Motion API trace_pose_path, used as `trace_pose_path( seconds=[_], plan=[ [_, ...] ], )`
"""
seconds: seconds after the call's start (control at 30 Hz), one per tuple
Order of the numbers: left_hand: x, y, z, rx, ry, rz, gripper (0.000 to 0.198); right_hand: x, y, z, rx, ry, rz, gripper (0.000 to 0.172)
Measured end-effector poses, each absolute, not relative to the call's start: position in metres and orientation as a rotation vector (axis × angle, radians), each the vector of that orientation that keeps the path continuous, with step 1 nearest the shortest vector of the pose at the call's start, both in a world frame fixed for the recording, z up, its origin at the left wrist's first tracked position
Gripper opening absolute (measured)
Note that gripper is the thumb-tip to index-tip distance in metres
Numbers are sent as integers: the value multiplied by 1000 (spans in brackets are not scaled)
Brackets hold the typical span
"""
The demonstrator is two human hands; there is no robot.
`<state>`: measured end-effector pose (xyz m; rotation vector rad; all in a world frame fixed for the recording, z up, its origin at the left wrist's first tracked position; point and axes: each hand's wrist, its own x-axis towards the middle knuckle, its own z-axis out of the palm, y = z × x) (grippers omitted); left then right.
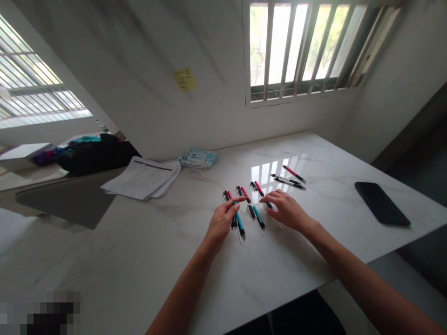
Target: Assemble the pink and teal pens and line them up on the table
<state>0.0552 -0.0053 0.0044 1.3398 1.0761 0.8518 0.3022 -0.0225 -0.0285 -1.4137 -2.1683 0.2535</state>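
head view, single frame. both bare hands are down among a tight group of dismantled-looking pen parts near the middle of the marble-topped table point(139, 260). work in hand, as seen: handling these parts, with no whole pen held up.

left hand point(221, 223): narrow, fingers part curled, index finger point(238, 201) stretched across the parts, over a small teal piece point(234, 203). cannot tell if it is gripped.

right hand point(286, 210): wider, palm down, fingers spread, fingertips at a black pen part point(268, 204). no grip shown.

between the hands: teal pen barrels point(259, 216), pink pen barrels point(245, 194) and thin pale refills point(259, 228), roughly parallel, closely spaced. three pens point(288, 178) lie apart, up and right of the group, side by side.

edges: the table's near edge runs below and right of the right forearm; the group sits well in from it. open marble lies between the group and a black phone point(382, 203) at right, and also toward the loose papers point(143, 179) at left. a wipes packet point(199, 158) sits by the far wall.
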Motion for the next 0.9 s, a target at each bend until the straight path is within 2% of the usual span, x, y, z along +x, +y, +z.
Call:
trace_pose_path(
  seconds=[0.17,0.43,0.63,0.9],
  plan=[
    [55,-7,6,1372,1045,914,40,293,-40,-19,-1426,-2070,293,26],
    [63,-15,12,1193,980,1007,40,234,-87,-11,-1257,-1604,905,14],
    [61,-12,7,1160,961,1005,37,226,-87,-16,-1242,-1331,915,13],
    [58,-8,2,987,908,965,36,246,-77,-1,-1166,-1164,909,20]
  ],
)
